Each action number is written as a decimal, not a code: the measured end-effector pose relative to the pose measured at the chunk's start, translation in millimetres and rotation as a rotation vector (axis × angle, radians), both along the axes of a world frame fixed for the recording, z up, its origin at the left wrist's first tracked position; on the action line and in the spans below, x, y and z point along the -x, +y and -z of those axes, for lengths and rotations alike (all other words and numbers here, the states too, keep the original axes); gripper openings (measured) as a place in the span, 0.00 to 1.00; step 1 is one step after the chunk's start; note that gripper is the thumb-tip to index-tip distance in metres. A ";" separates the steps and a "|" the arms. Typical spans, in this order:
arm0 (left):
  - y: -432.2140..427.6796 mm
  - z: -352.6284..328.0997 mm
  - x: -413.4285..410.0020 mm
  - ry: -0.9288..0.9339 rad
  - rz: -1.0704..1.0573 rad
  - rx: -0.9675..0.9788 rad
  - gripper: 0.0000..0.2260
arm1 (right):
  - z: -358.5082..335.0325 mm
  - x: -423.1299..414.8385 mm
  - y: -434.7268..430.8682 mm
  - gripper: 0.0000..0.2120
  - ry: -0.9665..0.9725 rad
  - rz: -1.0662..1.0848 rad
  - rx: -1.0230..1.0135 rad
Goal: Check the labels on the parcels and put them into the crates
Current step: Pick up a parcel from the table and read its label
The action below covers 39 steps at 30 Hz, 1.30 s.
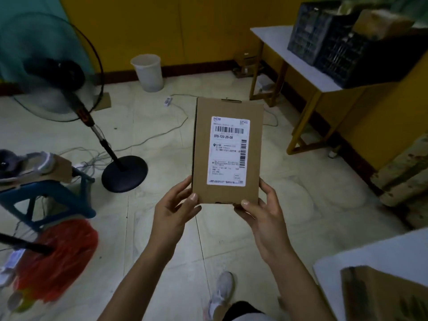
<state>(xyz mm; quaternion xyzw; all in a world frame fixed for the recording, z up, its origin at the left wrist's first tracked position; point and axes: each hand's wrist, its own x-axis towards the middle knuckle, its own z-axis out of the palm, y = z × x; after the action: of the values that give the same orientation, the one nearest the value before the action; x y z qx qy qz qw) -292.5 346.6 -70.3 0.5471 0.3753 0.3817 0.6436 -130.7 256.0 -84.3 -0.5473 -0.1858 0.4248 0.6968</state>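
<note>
I hold a flat cardboard parcel (pixel 228 150) up in front of me, over the tiled floor (pixel 162 228), with its white label (pixel 228 151) turned toward me so the barcode and the bold number line are easy to read. My left hand (pixel 174 212) grips the bottom left corner, thumb on the front face and fingers curled behind it, and my right hand (pixel 262 210) grips the bottom right corner the same way. So the step in hand looks like the label check, and this parcel is not yet in any crate. The two dark crates (pixel 335 40) stand side by side on the white-topped table (pixel 308 72) to my far right, well apart from the parcel. At least one brown box (pixel 379 23) already sits in the nearer crate, so I judge that some of the sorting is done, though how much I cannot tell from here. Another cardboard piece (pixel 382 295) lies on a second white surface (pixel 370 258) at my lower right, perhaps more parcels waiting. What remains for this one is to carry it right and drop it into a crate.
</note>
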 end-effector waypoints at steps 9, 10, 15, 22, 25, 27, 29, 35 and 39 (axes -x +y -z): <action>126.0 -16.3 -147.1 0.021 0.199 -0.019 0.22 | -29.0 -105.6 135.2 0.19 0.178 0.175 -0.059; 137.0 -13.5 -164.0 0.022 0.225 -0.008 0.20 | -27.4 -119.2 144.6 0.18 0.180 0.200 -0.049; 207.4 1.0 -252.5 0.008 0.355 0.032 0.18 | -16.7 -191.0 200.0 0.16 0.166 0.364 -0.045; 353.3 -2.6 -387.9 -0.017 0.553 0.016 0.17 | -23.5 -305.5 326.8 0.16 0.120 0.568 -0.043; 411.7 -17.4 -441.7 -0.046 0.612 -0.003 0.25 | -39.1 -351.0 368.6 0.18 0.003 0.614 -0.026; 445.0 -24.3 -477.0 -0.083 0.604 0.000 0.30 | -43.0 -377.4 385.8 0.18 -0.048 0.646 0.013; 473.8 -29.4 -509.0 -0.126 0.577 0.020 0.34 | -41.5 -399.9 396.4 0.17 -0.043 0.691 0.045; 536.5 -27.1 -601.6 -0.121 0.592 0.030 0.39 | -29.7 -478.5 432.8 0.17 -0.056 0.744 0.072; 562.0 -20.2 -673.2 -0.137 0.576 0.006 0.40 | -24.6 -553.0 456.5 0.19 -0.158 0.740 0.036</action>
<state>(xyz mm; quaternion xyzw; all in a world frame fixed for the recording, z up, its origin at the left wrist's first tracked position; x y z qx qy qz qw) 380.8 908.6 -50.1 0.6022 0.1613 0.2181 0.7509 422.3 712.5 -59.7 -0.6205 -0.0211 0.1042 0.7769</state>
